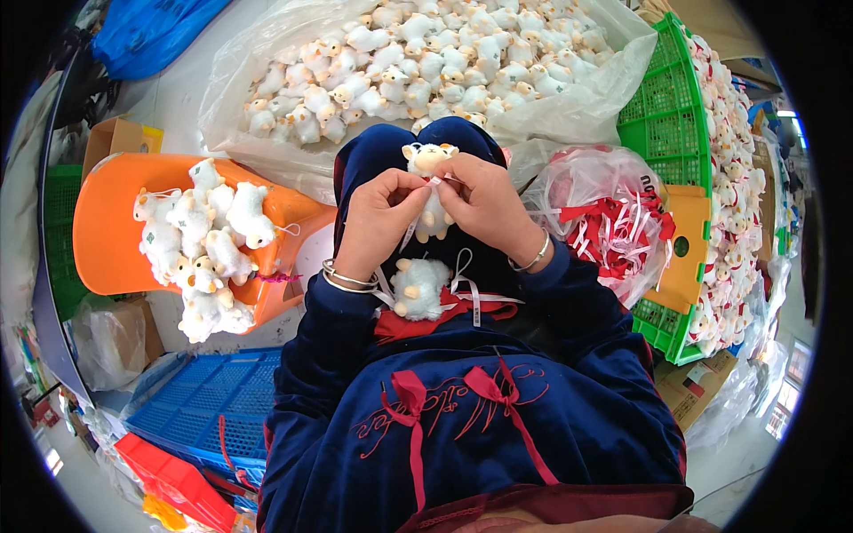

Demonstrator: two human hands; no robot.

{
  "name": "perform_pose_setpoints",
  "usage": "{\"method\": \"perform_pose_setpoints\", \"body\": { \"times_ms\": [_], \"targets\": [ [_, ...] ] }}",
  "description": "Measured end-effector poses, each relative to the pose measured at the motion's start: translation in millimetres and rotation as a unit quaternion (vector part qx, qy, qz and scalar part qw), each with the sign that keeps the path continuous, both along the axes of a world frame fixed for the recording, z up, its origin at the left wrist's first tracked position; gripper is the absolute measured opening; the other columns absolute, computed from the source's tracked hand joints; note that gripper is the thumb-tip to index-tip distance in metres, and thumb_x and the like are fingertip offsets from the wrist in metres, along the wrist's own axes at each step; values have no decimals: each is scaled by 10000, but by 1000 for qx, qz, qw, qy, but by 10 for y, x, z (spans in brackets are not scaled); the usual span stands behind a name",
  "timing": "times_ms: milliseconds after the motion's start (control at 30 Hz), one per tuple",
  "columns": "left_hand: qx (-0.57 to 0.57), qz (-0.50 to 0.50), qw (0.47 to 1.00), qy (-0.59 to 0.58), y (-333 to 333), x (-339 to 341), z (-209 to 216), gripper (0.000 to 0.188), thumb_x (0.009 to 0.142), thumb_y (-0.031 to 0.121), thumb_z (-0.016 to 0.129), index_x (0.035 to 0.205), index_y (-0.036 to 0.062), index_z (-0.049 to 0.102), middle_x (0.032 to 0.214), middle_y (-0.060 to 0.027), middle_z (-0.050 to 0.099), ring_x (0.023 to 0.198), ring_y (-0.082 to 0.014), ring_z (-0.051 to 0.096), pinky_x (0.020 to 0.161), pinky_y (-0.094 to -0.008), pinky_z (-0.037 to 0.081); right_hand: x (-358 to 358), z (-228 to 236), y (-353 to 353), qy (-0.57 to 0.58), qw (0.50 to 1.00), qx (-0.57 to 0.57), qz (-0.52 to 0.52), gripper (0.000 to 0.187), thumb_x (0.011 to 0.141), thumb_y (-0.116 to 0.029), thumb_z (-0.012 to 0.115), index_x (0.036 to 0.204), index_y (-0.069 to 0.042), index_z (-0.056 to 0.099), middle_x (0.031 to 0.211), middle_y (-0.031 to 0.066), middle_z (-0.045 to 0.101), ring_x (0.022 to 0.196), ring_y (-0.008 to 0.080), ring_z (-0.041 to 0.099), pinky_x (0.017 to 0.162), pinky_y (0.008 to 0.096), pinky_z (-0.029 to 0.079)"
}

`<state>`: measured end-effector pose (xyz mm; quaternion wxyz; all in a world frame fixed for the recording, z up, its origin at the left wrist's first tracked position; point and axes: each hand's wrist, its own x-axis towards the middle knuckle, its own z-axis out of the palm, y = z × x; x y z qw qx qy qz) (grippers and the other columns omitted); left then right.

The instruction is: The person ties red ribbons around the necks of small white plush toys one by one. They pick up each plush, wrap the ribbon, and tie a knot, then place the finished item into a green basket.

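Between my knees a small white plush sheep (433, 217) stands upright, its tan-eared head above my fingers. At its neck, my left hand (384, 213) and my right hand (484, 200) each pinch part of a thin white ribbon (435, 181). A bit of red shows at the neck, partly behind my fingers. Closer to me, a second plush sheep (421, 289) lies in my lap on red fabric pieces (404, 327). White ribbon ends (474, 306) trail beside it.
An orange chair (111, 235) at left carries several plush sheep. Ahead, a large clear plastic sheet (227, 102) holds a heap of them. To the right are a bag of red pieces with white ribbons (613, 231) and a green crate (662, 98). Blue crates (209, 400) stand lower left.
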<state>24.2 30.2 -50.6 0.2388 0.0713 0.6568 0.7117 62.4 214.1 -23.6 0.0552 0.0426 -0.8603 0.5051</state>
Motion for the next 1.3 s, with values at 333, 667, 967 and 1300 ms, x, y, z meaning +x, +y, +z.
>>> {"method": "perform_pose_setpoints", "body": {
  "times_ms": [333, 667, 967, 1300],
  "targets": [
    [-18, 6, 999, 36, 102, 23, -7, 96, 953, 89, 733, 1003, 8, 721, 814, 41, 631, 723, -23, 538, 634, -197, 441, -58, 19, 156, -92, 995, -46, 10, 147, 1010, -131, 649, 1005, 14, 672, 759, 2, 649, 679, 41, 549, 593, 232, 453],
    [9, 59, 993, 101, 314, 87, 50, 125, 934, 67, 741, 1046, 13, 753, 731, 49, 520, 658, -43, 448, 592, -227, 391, -70, -37, 299, -112, 987, -108, 28, 177, 1038, -154, 609, 987, 4, 670, 777, -9, 643, 715, 60, 562, 633, 240, 461],
    [-27, 59, 992, 107, 339, 91, 16, 113, 926, 84, 751, 1009, 8, 768, 719, 33, 519, 639, -53, 452, 588, -236, 388, -56, -25, 280, -114, 986, -125, 9, 182, 1046, -159, 605, 970, -1, 654, 800, -15, 632, 730, 52, 549, 644, 234, 458],
    [-14, 60, 992, 112, 346, 87, -41, 88, 922, 76, 751, 977, 9, 761, 713, 33, 511, 650, -62, 449, 597, -247, 382, -95, -48, 378, -127, 985, -107, 47, 182, 1038, -171, 621, 950, -14, 644, 805, -23, 623, 733, 50, 542, 649, 231, 457]
  ]
}}
